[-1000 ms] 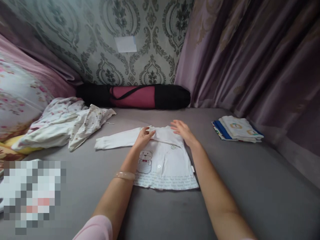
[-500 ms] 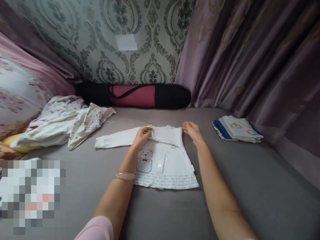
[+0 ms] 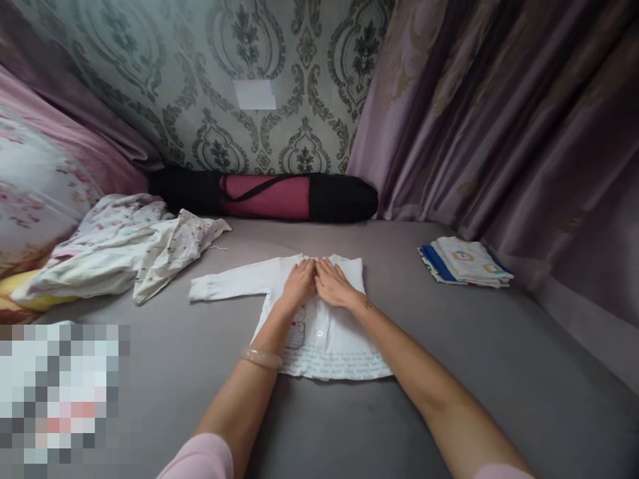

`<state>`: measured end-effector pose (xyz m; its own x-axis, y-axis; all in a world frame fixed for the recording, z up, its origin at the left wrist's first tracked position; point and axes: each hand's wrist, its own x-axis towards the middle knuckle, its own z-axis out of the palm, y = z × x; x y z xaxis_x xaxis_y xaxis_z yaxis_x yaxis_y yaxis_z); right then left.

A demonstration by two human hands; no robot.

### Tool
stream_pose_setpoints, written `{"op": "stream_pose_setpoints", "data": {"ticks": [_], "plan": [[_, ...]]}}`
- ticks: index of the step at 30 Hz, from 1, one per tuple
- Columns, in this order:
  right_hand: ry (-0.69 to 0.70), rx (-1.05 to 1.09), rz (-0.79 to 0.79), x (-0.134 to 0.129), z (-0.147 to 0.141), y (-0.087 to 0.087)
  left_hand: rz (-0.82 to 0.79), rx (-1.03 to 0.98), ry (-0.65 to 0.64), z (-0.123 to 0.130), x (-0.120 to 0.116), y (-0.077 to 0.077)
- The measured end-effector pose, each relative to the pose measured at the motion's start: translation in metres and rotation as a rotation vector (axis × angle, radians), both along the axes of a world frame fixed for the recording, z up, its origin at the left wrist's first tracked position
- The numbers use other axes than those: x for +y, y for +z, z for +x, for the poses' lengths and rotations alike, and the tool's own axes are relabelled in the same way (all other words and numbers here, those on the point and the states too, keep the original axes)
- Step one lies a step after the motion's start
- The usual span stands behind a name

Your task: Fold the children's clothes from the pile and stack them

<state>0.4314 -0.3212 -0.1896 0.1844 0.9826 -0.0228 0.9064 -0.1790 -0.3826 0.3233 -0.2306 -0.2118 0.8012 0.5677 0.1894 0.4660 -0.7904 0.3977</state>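
A small white long-sleeved baby shirt (image 3: 344, 346) lies front side up on the grey bed sheet (image 3: 329, 426). Its left-hand sleeve stretches out to the side, while the other sleeve is folded in across the chest. My left hand (image 3: 299, 283) rests flat on the upper chest, fingers out toward the collar. Right beside it, my right hand (image 3: 333, 285) lies flat on the folded-in sleeve, its fingertips close to the left ones. Both hands are open. My left forearm and hand partly cover the printed bear. A pale bangle (image 3: 262, 358) circles my left wrist.
A folded clothes stack (image 3: 469, 261) lies at the right. Loose printed clothes (image 3: 124, 246) are heaped at the left by a floral pillow (image 3: 34, 179). A black and maroon long bag (image 3: 269, 196) runs along the wall, with purple curtains (image 3: 449, 120) at the right.
My right hand has come in from beside the shirt's shoulder onto its chest. My left hand has shifted slightly right and flattened next to it. The folded sleeve is now under the hands.
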Motion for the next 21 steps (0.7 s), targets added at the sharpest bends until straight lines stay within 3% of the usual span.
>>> {"op": "stream_pose_setpoints", "data": {"ticks": [8, 14, 21], "plan": [[0.005, -0.046, 0.001, -0.005, -0.008, -0.016, 0.061, 0.1, -0.03, -0.006, 0.003, -0.015], [-0.165, -0.115, -0.008, -0.011, -0.004, -0.018, 0.106, 0.127, 0.007, -0.008, 0.004, -0.02], [-0.379, -0.206, -0.104, -0.016, 0.009, -0.017, 0.099, 0.198, 0.041, -0.009, 0.003, -0.016]]}}
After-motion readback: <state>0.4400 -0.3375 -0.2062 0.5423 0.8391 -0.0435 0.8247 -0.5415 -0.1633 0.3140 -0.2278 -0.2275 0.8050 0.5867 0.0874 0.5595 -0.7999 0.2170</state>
